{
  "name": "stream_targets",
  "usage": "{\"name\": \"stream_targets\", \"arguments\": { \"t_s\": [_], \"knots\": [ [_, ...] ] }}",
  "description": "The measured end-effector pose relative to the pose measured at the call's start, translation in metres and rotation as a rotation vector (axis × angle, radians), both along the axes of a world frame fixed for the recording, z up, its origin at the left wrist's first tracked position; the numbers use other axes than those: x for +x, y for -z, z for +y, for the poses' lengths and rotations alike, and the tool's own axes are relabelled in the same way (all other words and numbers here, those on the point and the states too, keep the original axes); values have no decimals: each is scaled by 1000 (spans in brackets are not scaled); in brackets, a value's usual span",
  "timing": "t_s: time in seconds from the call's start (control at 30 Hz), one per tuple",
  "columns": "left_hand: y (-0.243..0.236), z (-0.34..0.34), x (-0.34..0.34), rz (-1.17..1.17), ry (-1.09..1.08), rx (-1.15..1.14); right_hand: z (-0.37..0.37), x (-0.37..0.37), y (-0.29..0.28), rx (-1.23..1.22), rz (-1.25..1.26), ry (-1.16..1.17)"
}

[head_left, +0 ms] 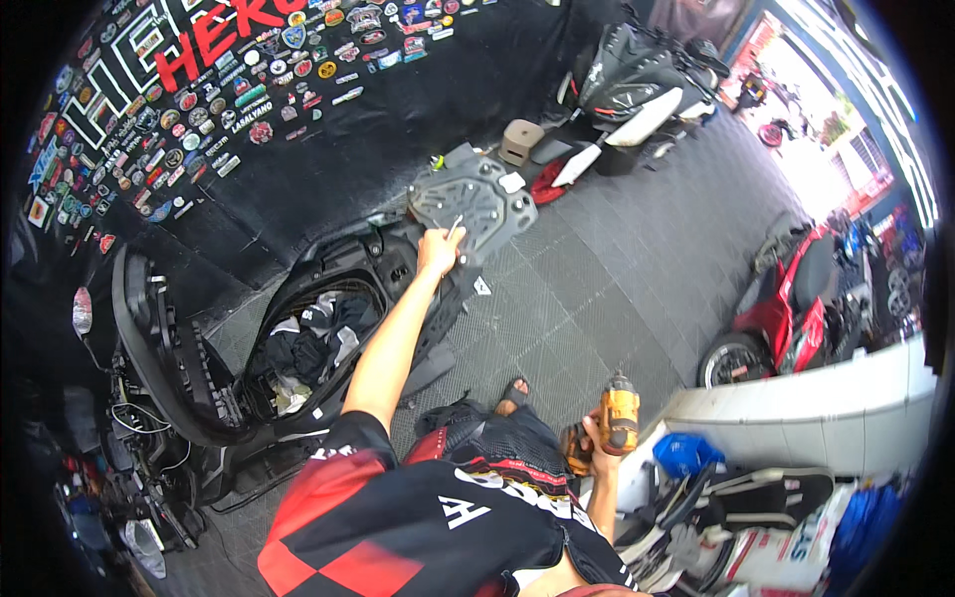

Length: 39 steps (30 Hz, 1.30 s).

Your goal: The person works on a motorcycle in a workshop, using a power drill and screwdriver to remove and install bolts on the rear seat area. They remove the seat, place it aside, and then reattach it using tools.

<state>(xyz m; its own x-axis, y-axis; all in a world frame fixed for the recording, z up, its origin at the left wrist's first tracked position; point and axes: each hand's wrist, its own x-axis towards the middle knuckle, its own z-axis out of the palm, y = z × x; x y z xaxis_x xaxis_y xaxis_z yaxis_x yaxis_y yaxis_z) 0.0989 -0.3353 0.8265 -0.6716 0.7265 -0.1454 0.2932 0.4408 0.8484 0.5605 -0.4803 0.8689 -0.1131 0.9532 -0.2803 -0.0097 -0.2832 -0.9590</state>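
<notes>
My left grip pinches a slim, pale piece over the plate, which spreads just beyond it, grey, flat and slotted; I'd hold the piece steady and square. My right grip wraps the stubby yellow drill, well apart. Beside the left grip, the scooter shows curved black plastic.

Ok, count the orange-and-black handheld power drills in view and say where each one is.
1: an orange-and-black handheld power drill, gripped in the person's right hand, its tip pointing away from the body. Others may be hidden in the clutter at lower right.
</notes>
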Motion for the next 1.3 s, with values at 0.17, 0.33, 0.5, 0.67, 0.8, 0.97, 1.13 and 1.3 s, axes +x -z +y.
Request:
{"name": "stream_targets", "arguments": {
  "t_s": [0.17,0.33,0.5,0.67,0.8,0.97,1.13,1.3],
  "knots": [
    [1,18,11,-3,113,-51,140,24,7,-269,74,-260],
    [-19,20,8,-60,-43,-46,248,-6,4,-221,-151,-511],
    [-2,54,22,19,-267,74,347,-66,-12,-48,-327,-800],
    [-15,92,43,69,-322,-5,418,-106,-33,88,-379,-1054],
    [9,92,52,37,-514,228,475,-132,-39,142,-383,-1203],
    [-1,101,56,18,-688,356,547,-174,-46,189,-361,-1392],
    [4,109,82,109,-1064,236,583,-233,-80,307,-208,-1635],
    [6,116,96,33,-1169,394,566,-302,-91,766,-381,-1784]
  ]
}}
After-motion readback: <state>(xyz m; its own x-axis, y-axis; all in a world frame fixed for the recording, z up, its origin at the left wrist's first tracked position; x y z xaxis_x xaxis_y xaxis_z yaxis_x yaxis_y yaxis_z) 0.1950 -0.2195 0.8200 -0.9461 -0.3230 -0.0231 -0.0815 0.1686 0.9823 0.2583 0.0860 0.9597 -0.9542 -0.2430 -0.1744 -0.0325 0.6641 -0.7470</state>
